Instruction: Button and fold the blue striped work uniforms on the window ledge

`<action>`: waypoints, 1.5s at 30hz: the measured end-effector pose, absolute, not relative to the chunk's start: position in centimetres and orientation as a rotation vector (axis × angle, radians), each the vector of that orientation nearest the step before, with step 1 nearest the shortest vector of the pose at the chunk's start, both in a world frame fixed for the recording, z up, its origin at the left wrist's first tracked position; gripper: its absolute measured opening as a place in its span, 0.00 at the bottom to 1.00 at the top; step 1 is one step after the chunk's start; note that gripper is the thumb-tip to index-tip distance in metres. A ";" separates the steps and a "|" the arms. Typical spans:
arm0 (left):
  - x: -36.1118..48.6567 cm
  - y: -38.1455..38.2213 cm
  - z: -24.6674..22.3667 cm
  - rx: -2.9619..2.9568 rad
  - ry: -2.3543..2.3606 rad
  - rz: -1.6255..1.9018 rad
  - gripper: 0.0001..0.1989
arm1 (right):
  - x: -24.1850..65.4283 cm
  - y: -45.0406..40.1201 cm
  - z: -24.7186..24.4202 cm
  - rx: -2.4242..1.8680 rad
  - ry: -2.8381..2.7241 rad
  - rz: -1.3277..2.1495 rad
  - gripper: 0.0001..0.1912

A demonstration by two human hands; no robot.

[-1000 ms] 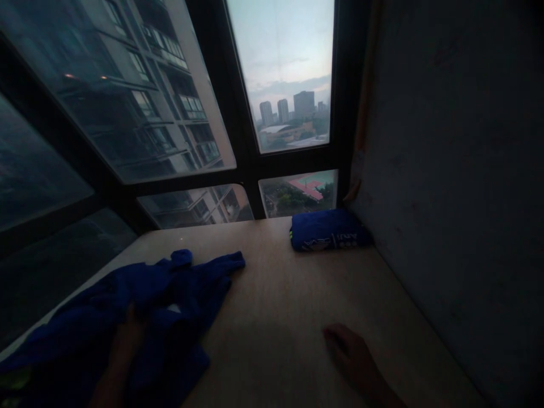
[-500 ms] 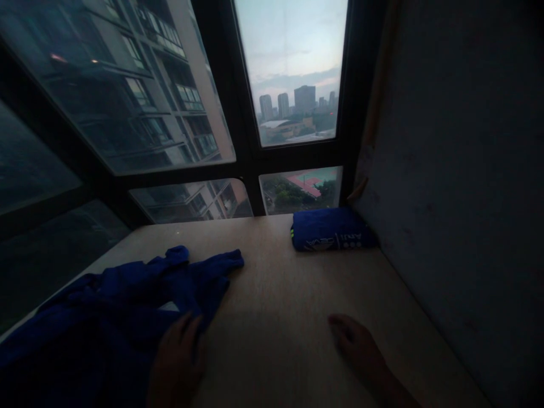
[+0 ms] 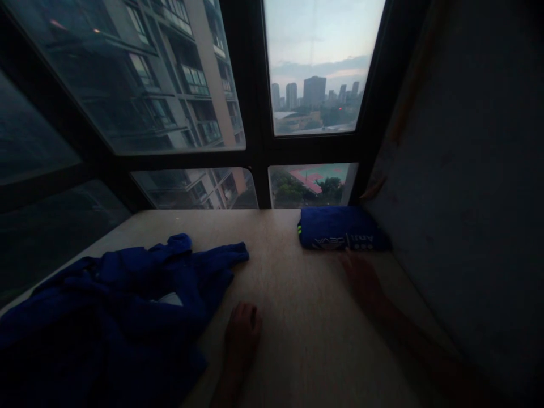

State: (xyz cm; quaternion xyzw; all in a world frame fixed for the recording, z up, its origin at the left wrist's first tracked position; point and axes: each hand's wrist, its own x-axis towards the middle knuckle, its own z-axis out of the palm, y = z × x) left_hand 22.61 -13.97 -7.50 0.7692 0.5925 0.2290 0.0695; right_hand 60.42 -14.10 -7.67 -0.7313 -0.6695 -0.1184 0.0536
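A folded blue garment (image 3: 340, 224) with white lettering and small yellow-green stripes at its left end lies at the back right of the wooden surface. Just at its front edge are the fingertips of my right hand (image 3: 361, 275); the fingers reach forward and hold nothing, though contact is hard to make out in the dim light. My left hand (image 3: 243, 334) rests near the middle of the surface with its fingers curled and nothing visible in them. To its left spreads a crumpled blue garment (image 3: 140, 283), a white patch (image 3: 171, 299) showing in its folds.
A pale wooden surface (image 3: 289, 317) carries both garments. Dark window frames (image 3: 255, 161) border it at the back and left, with buildings and trees outside. A grey wall (image 3: 463, 170) closes off the right side. The light is low.
My right hand has moved forward to the folded garment's front edge. My left hand has shifted right, away from the crumpled garment, and its fingers have curled. The view has turned slightly.
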 end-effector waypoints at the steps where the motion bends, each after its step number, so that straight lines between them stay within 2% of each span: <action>1: 22.5 -14.1 -7.6 2.303 1.778 0.704 0.10 | 61.2 -12.9 -7.5 -2.219 -2.051 -0.404 0.34; 8: 22.8 -14.3 -7.3 2.255 1.779 0.718 0.09 | 63.7 -5.3 -6.3 -2.322 -2.110 -0.458 0.28; 13: 22.7 -14.3 -7.3 2.249 1.779 0.727 0.09 | 61.9 -5.0 -6.1 -2.318 -2.128 -0.457 0.26; 20: 22.6 -14.1 -7.7 2.233 1.771 0.751 0.09 | 57.3 -10.8 -7.0 -2.243 -2.180 -0.486 0.25; 29: 22.0 -13.8 -8.1 2.032 1.646 0.985 0.08 | 50.2 -23.5 -11.0 -1.733 -1.998 -0.543 0.20; 34: 21.3 -13.5 -8.0 1.888 1.601 1.085 0.13 | 48.6 -26.8 -10.6 -1.616 -2.029 -0.553 0.23; 39: 20.5 -13.4 -7.5 1.780 1.620 1.166 0.18 | 49.7 -27.4 -6.1 -1.586 -2.146 -0.357 0.22; 42: 20.3 -13.5 -7.1 1.727 1.627 1.198 0.19 | 51.1 -27.2 0.0 -1.619 -2.191 -0.010 0.24; 45: 20.3 -13.6 -6.6 1.689 1.642 1.206 0.18 | 53.1 -26.1 6.9 -1.530 -2.114 0.392 0.20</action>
